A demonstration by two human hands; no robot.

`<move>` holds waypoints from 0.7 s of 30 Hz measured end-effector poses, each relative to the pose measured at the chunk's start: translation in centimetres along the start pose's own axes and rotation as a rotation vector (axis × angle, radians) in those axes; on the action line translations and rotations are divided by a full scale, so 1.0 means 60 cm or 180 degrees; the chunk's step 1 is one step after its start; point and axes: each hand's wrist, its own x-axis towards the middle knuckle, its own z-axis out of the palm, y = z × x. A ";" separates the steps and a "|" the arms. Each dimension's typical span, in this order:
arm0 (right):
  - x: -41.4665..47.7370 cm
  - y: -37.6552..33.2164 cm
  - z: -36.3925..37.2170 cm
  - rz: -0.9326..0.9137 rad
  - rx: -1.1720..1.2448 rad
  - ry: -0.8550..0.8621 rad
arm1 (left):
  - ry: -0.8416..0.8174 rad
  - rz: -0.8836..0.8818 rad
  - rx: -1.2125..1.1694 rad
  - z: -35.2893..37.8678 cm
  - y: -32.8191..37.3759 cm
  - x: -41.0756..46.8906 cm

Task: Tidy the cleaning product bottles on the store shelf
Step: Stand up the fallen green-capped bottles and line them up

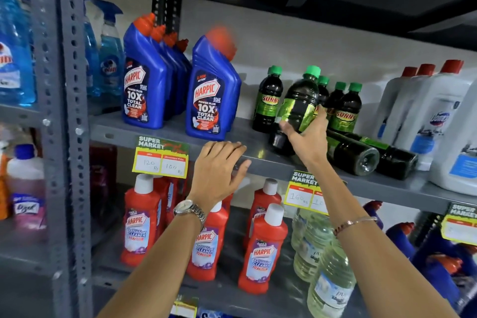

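My right hand [308, 141] is wrapped around the lower body of a dark Sunny bottle [299, 102] with a green cap, fingers curled on its label, holding it tilted with the cap leaning up and to the right, just above the grey shelf [180, 134]. Behind and beside it I see more Sunny bottles standing upright [268, 100], and two of the same kind lying on their sides [361, 155] near the front edge, bases toward me, just right of my wrist.

My left hand [219, 170] holds nothing; its fingers are loosely spread and curled over the shelf's front lip, just right of a yellow price tag [160, 160]. Directly above it a blue Harpic bottle [213, 93] with a red cap stands alone near the edge, its cap blurred. A row of matching blue Harpic bottles [147, 77] runs back from the edge to its left. White jugs with red caps [433, 113] stand at the far right. On the shelf below I see red Harpic bottles [263, 253] and clear bottles of pale liquid [330, 279].
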 end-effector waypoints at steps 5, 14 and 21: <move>0.000 0.005 0.011 -0.0264 -0.0169 -0.0170 | 0.0033 -0.0018 -0.0009 0.005 -0.001 -0.001; 0.076 -0.067 -0.050 0.0152 0.1559 -0.0505 | 0.0073 -0.0016 -0.0058 0.005 0.000 -0.001; 0.101 -0.060 -0.056 0.0006 0.0796 -0.0492 | 0.0191 0.0238 0.0104 0.014 -0.003 -0.004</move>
